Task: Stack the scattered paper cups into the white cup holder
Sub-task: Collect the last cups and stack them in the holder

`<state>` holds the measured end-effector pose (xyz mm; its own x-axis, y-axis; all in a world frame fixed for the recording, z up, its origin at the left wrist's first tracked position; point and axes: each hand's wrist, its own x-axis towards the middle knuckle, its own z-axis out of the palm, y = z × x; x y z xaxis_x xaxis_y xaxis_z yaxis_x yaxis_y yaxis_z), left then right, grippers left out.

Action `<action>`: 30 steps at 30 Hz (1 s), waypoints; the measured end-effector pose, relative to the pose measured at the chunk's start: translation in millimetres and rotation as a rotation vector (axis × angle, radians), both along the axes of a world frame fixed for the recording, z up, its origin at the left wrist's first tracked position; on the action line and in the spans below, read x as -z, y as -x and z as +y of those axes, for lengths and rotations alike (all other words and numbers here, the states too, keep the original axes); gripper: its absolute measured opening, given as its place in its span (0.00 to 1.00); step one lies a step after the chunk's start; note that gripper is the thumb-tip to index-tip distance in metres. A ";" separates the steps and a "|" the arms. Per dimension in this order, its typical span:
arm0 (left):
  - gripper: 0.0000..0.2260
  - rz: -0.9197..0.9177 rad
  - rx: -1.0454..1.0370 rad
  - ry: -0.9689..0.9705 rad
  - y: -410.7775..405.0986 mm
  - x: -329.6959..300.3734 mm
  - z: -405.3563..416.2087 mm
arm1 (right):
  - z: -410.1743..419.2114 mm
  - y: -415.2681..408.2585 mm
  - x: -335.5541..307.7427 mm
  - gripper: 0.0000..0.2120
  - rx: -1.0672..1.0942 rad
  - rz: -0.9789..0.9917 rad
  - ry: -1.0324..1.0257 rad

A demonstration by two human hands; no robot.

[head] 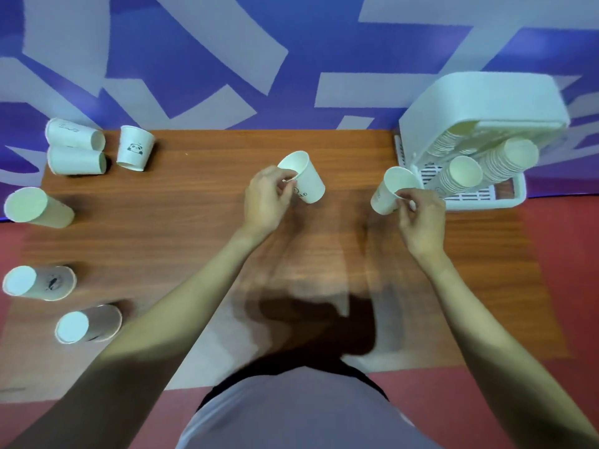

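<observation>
Cups are pinched at the rim by both hands: one paper cup [304, 179] by the left hand [265, 199], another cup [390, 189] by the right hand [421, 218]. The latter is held just beside the white cup holder [479, 92] at the table's [194, 222] far right.

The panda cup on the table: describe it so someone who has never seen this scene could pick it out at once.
Start at the wooden table and go to its far left corner, where three paper cups cluster. The panda cup is the rightmost, standing mouth down. Its two neighbours lie on their sides, and only it shows a black panda drawing.
</observation>
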<state>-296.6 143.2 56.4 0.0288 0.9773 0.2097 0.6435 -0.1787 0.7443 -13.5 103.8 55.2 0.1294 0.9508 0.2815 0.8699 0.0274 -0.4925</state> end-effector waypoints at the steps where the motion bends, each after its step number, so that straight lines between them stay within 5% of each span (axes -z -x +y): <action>1: 0.06 0.015 0.022 0.000 -11.8 -2.2 -2.1 | -3.5 -13.6 -1.1 0.07 0.016 0.007 -0.028; 11: 0.06 0.104 0.173 -0.083 -110.1 -21.7 -13.3 | 5.0 -121.1 -18.7 0.07 0.198 0.050 -0.316; 30: 0.05 0.166 0.255 -0.333 -194.5 -57.3 16.3 | 46.5 -163.7 34.8 0.09 -0.023 -0.013 0.019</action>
